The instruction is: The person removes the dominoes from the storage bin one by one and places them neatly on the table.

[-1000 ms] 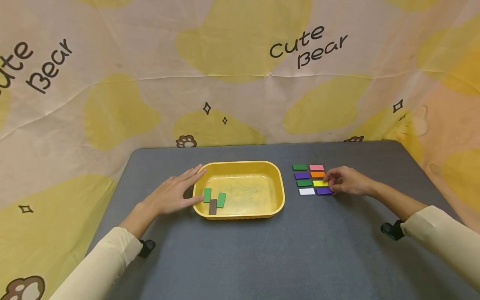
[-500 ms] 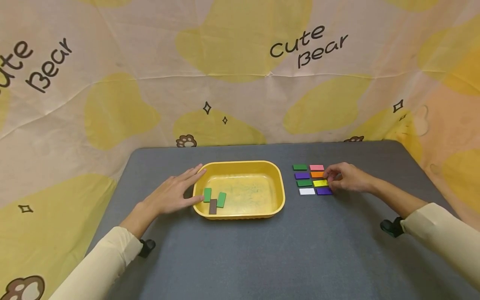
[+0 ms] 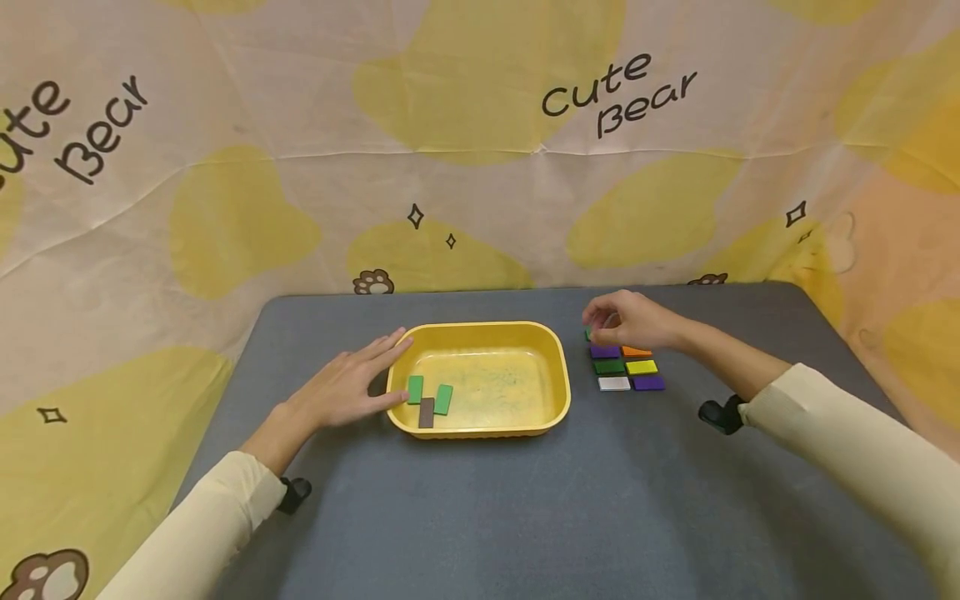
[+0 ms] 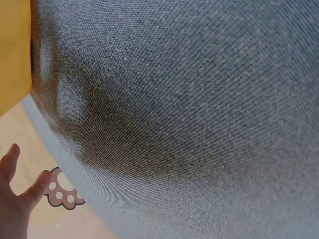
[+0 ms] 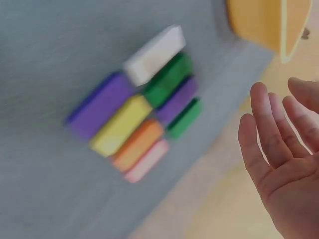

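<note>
One straight-fingered left hand [image 3: 345,387] rests against the yellow tray [image 3: 502,392] holding three tiles [image 3: 427,413]; the right hand [image 3: 633,319], loosely bent and visibly gripping nothing, hovers by eight tiles [image 3: 610,367] in two columns. Straightening rows seems in hand; a light nudge may suit next. Printed cloth [image 3: 480,108] hangs behind the grey surface [image 3: 487,517].

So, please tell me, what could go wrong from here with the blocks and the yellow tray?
The yellow block and orange block lie very close together, so the right hand could nudge one while taking the other. In the head view, this hand covers the pink block, so a poor grip there may be hard to notice. The left hand is at one end of the yellow tray; a push might slide it.
</note>
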